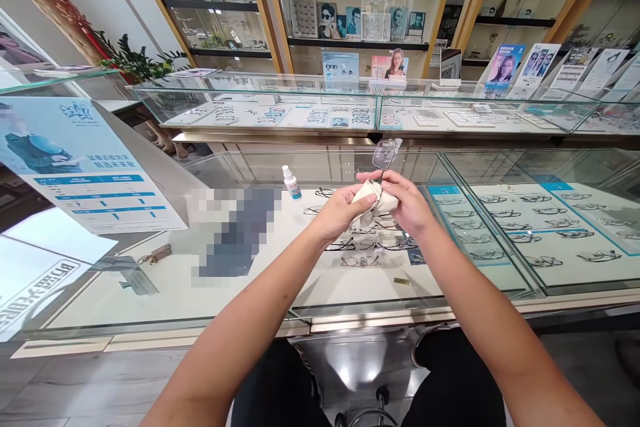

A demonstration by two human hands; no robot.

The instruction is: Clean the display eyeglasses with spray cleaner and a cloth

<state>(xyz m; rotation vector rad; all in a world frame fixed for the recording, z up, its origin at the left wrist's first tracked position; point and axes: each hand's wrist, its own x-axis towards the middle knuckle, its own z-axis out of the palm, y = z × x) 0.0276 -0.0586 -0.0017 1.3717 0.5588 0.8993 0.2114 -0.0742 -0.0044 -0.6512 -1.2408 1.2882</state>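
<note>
Above the glass counter, my left hand (336, 215) is closed on a cream cloth (365, 195), its thumb pressing on the folds. My right hand (409, 205) is closed beside it, gripping a pair of eyeglasses around the bridge and part of the cloth. One lens of the eyeglasses (384, 155) sticks up beyond my fingers, with a clear tag or film at its edge. The other lens is largely wrapped in the cloth. A small white bottle (292, 183) with a blue label stands on the counter to the left of my hands.
Under the counter glass (320, 303) lie several eyeglasses (360, 260). More frames fill the display section (550, 220) on the right. At left stand a blue-and-white sign (100, 167) and a small brown item (160, 253). A second glass showcase (300, 117) runs behind.
</note>
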